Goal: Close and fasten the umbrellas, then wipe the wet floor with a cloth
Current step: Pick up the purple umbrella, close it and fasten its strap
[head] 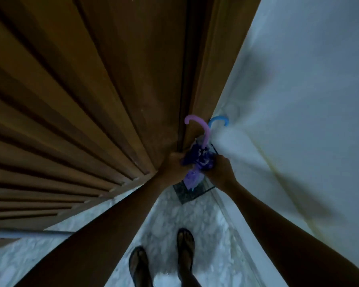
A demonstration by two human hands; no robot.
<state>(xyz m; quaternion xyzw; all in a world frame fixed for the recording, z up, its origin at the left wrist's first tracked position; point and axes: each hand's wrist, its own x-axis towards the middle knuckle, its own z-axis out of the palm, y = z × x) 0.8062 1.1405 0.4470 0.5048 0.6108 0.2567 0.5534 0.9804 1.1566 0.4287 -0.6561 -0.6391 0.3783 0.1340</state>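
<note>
Purple umbrella (197, 162), folded, is held near the corner; left hand (175, 165) and right hand (221, 171) both grasp its cloth with curled fingers. A blue handle (219, 119) is just behind.

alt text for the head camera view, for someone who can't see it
A person's left hand and right hand grip the bunched canopy of a purple umbrella with a curved lilac handle, held at a dark wire-mesh stand in the corner between a brown wooden door and a white wall. A blue curved handle shows behind it.
</note>
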